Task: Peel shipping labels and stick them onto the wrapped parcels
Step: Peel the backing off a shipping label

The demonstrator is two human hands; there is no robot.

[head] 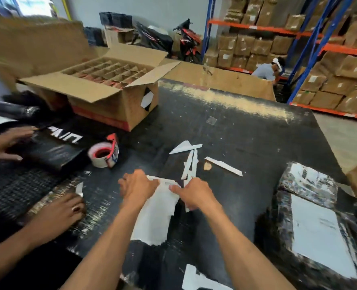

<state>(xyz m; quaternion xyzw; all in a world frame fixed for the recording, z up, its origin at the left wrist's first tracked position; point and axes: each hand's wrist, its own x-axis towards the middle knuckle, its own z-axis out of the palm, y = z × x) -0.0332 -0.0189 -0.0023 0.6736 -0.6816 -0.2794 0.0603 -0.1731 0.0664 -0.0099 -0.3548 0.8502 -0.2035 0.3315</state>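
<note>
A white shipping label sheet [155, 218] hangs over the black table [246, 132] in front of me. My left hand [137, 185] grips its top left edge. My right hand [194, 193] pinches its top right corner, thumb on the paper. At the right lie two wrapped black parcels: a near one [284, 243] with a white label [320, 235] stuck on top, and a smaller one [307, 185] resting behind it. Several peeled white backing strips [191, 164] lie just beyond my hands.
Another person's hand [62, 210] presses on a black parcel at the left; their other hand [8, 141] rests on a black bag. A tape dispenser [105, 152] stands between us. An open cardboard box [102, 88] with dividers sits far left. Shelves of cartons line the right.
</note>
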